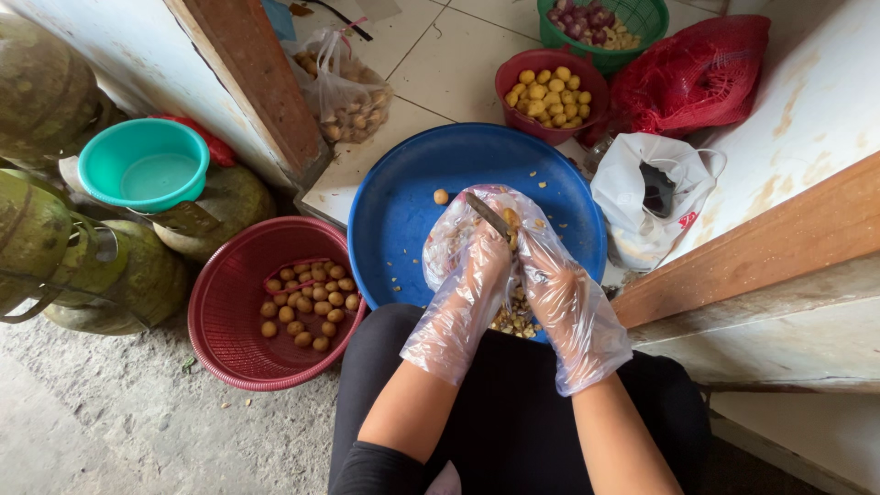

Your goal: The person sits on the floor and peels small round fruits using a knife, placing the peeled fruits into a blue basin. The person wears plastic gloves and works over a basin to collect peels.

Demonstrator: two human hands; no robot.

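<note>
Both my hands wear loose clear plastic gloves and meet over a big blue basin (403, 211). My left hand (477, 275) grips a small knife (486, 214) whose blade points up and left. My right hand (548, 270) holds a small yellowish potato (511, 220) right against the blade. One peeled piece (441, 196) lies alone on the basin floor. A heap of peelings (515, 316) sits at the basin's near edge, just under my hands.
A red basket (229, 339) with several small brown potatoes stands at left. A red bowl (513, 73) of peeled yellow ones, a green basket (642, 18), a red mesh sack (697, 64), a white bag (642, 192), a clear bag (344, 92) and a teal bowl (142, 165) stand around.
</note>
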